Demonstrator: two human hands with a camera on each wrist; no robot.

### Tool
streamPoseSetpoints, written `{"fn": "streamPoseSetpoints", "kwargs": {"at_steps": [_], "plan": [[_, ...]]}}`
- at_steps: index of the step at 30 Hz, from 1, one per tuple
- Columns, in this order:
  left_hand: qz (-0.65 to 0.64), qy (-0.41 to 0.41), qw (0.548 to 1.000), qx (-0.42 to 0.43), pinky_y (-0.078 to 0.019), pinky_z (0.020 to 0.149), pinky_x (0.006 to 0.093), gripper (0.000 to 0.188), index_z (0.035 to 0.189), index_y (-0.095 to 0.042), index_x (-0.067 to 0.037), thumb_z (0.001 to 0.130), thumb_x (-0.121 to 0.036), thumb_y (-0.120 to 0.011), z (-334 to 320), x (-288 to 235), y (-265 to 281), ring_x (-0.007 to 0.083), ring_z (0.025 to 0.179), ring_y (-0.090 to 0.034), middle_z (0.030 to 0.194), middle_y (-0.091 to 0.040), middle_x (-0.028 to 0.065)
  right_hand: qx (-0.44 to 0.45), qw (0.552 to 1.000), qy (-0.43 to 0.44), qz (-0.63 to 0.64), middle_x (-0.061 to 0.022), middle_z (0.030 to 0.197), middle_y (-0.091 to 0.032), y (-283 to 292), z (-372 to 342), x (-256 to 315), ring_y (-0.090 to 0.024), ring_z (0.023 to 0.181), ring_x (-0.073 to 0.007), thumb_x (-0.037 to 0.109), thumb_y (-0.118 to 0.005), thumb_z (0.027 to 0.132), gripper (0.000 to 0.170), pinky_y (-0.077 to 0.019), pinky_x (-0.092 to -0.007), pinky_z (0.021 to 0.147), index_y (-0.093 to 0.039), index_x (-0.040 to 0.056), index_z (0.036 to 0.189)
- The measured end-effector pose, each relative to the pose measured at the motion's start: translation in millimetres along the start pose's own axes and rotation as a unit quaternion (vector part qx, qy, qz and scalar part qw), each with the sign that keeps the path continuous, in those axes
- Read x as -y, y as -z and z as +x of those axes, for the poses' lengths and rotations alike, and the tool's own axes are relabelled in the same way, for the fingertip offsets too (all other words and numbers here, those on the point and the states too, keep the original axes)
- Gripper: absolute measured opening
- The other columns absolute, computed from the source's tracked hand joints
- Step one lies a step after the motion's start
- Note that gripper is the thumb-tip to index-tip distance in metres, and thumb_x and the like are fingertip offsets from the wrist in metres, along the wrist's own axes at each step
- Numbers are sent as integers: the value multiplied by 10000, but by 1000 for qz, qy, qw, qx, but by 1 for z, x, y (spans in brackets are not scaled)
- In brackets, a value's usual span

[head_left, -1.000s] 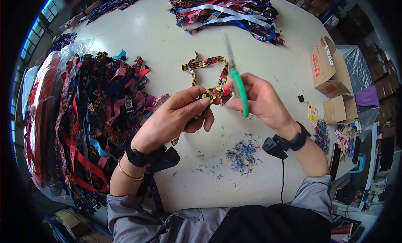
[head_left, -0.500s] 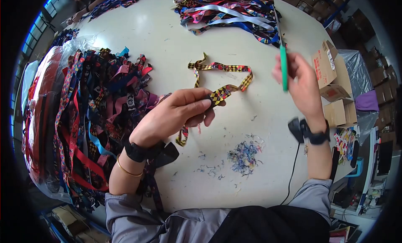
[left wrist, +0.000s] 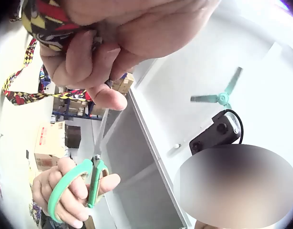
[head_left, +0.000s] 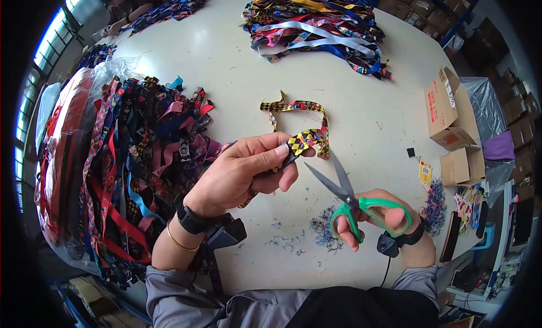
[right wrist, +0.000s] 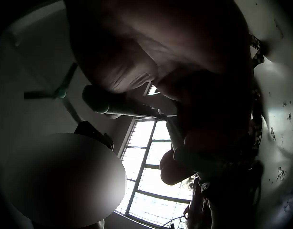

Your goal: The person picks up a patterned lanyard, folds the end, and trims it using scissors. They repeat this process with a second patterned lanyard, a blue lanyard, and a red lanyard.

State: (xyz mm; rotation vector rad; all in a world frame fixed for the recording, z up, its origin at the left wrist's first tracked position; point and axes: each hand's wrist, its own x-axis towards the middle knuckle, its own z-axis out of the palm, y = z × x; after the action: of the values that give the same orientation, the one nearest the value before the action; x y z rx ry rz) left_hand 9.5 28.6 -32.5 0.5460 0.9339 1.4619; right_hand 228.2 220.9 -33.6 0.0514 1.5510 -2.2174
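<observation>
My left hand (head_left: 240,173) pinches a yellow-and-black checkered ribbon strap (head_left: 305,140) between thumb and fingers, its folded end sticking out to the right. The rest of the strap loops across the table beyond the hand. In my right hand (head_left: 403,216) I hold scissors (head_left: 348,197) with green handles, fingers and thumb through the loops. Their blades are spread and point up and left, tips just below the strap's end. The left wrist view also shows the scissors (left wrist: 95,171) in the right hand, below the left. The right wrist view is dark.
A large heap of printed straps (head_left: 164,141) lies at the left beside plastic-wrapped bundles. Another strap pile (head_left: 316,31) lies at the back. Thread scraps (head_left: 327,229) are scattered in front of me. Cardboard boxes (head_left: 451,116) stand at the right; another person (head_left: 130,9) sits far left.
My right hand swung the scissors away to the right, then back down and toward me, and their blades are now spread. My left hand still pinches the strap.
</observation>
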Motion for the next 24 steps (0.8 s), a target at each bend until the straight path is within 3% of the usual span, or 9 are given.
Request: {"fn": "streamPoseSetpoints", "kwargs": {"at_steps": [8, 14, 18, 24], "plan": [[-3, 3, 1000, 8, -343, 512, 171, 372, 1272, -514, 64, 1049, -207, -393, 2, 5, 0, 50, 555, -425, 726, -578, 38, 22, 999, 8, 28, -99, 884, -663, 5, 2, -6, -651, 750, -169, 850, -558, 694, 996, -446, -251, 613, -577, -41, 1139], [16, 9, 1000, -8, -315, 501, 172, 359, 1262, -529, 44, 1050, -215, -399, 1, 4, -4, 40, 545, -411, 715, -580, 41, 19, 999, 21, 37, -101, 885, -662, 8, 3, -10, -651, 753, -167, 832, -555, 719, 975, -439, -249, 606, -575, -38, 1156], [111, -20, 994, 5, -266, 490, 174, 318, 1264, -519, -17, 1056, -227, -403, -1, 4, -9, 24, 510, -331, 757, -628, 67, 23, 998, 26, 54, -103, 896, -662, 9, 4, -13, -650, 778, -171, 822, -563, 724, 969, -444, -257, 628, -573, -42, 1163], [158, -84, 983, 43, -327, 521, 179, 237, 1169, -526, -20, 1047, -204, -440, 2, 20, -17, 38, 563, -396, 842, -674, 82, 14, 997, 40, 60, -97, 954, -642, 4, 10, -16, -635, 839, -165, 837, -580, 693, 1009, -459, -270, 699, -566, -50, 1175]]}}
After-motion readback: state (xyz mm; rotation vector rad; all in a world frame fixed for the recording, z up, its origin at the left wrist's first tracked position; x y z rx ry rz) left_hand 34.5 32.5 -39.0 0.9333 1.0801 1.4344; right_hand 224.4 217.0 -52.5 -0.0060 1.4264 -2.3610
